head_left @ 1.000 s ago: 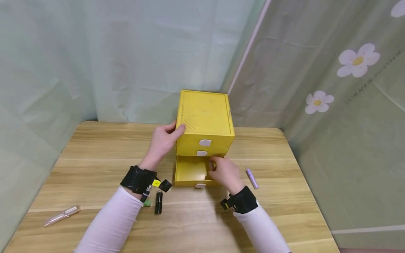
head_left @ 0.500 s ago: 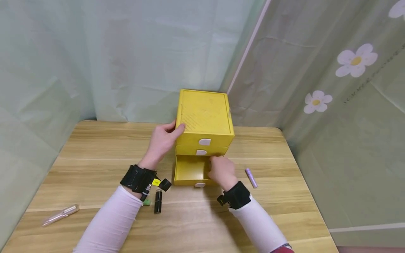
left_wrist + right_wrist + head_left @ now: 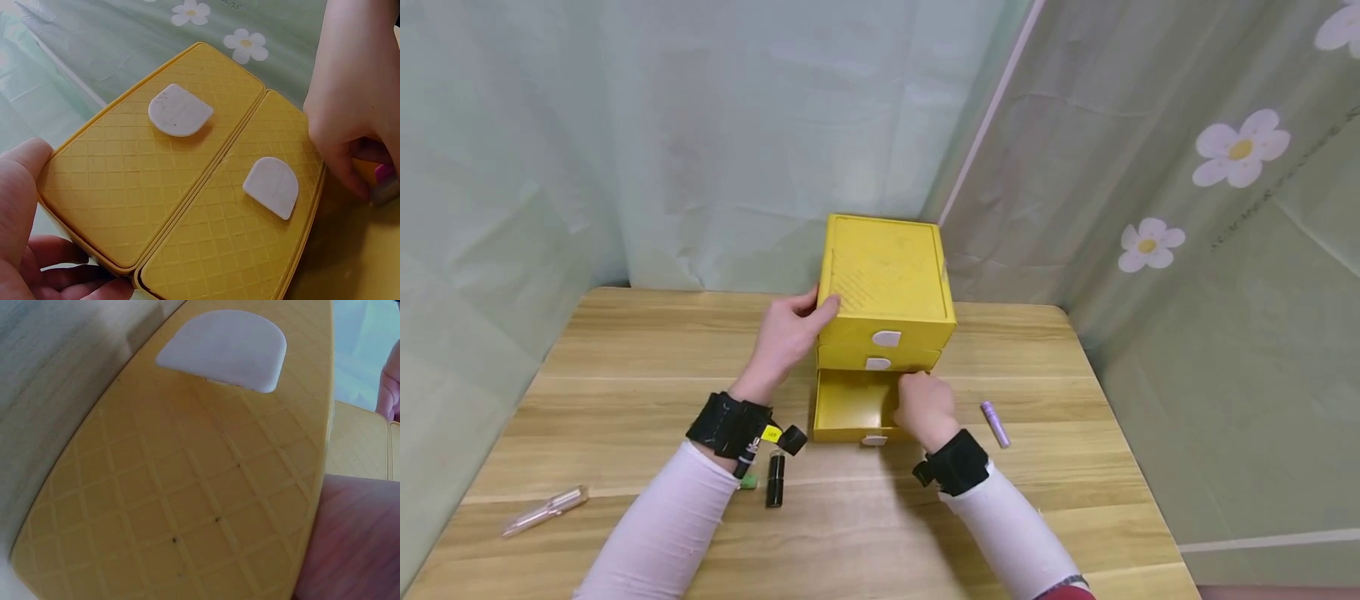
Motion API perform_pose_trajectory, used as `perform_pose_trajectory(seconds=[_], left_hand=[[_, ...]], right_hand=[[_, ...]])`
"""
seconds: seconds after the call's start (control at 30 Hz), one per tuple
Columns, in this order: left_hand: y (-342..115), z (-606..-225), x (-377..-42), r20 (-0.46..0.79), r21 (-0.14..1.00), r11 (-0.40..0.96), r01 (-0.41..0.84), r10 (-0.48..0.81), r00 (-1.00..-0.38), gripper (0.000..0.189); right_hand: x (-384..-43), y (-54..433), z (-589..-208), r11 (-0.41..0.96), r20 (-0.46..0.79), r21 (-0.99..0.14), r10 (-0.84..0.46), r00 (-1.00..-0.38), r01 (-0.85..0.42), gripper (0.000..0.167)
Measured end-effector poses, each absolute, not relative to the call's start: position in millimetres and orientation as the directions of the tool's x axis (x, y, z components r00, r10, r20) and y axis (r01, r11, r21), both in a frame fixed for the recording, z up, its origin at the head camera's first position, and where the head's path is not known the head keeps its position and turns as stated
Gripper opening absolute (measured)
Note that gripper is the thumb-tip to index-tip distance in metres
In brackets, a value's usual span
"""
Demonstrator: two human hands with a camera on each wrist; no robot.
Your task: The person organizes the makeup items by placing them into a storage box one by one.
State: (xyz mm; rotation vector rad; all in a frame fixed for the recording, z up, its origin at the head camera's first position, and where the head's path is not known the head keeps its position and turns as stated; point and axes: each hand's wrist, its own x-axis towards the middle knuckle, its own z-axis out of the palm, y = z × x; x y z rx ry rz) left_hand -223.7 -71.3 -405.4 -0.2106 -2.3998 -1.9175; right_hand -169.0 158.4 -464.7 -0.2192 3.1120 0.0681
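Observation:
A yellow drawer box (image 3: 891,271) stands at the back of the table, its upper two drawers closed and its bottom drawer (image 3: 842,436) pulled out. My left hand (image 3: 786,333) grips the box's left side near the front, thumb at the top edge and fingers along the side. Reaching into the right part of the bottom drawer is my right hand (image 3: 927,408), fingers curled down. The left wrist view shows a small pink and grey thing (image 3: 383,187) at its fingertips; most of it is hidden and its kind cannot be told. White tabs (image 3: 181,111) mark the drawer fronts.
A purple tube (image 3: 996,425) lies right of the box. Left of centre, a black tube (image 3: 776,479) lies beside a green piece (image 3: 748,482) partly hidden by the left wrist strap. A clear pinkish tube (image 3: 545,510) lies far left. Curtains hang behind and right.
My right hand has moved slightly left and lower into the bottom drawer, its wrist swinging left. The left hand stays on the box.

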Motion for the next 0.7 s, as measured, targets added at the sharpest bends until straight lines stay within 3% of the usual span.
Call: perform_pose_trajectory(seconds=[0.7], left_hand=[[-73.5,-406.1,-223.8,0.135,0.967,0.21,0.144,0.055,-0.989,0.067]], right_hand=[[-168.9,157.8,-462.1,0.993,-0.028,-0.018,-0.116,-0.993,-0.115,0.014]])
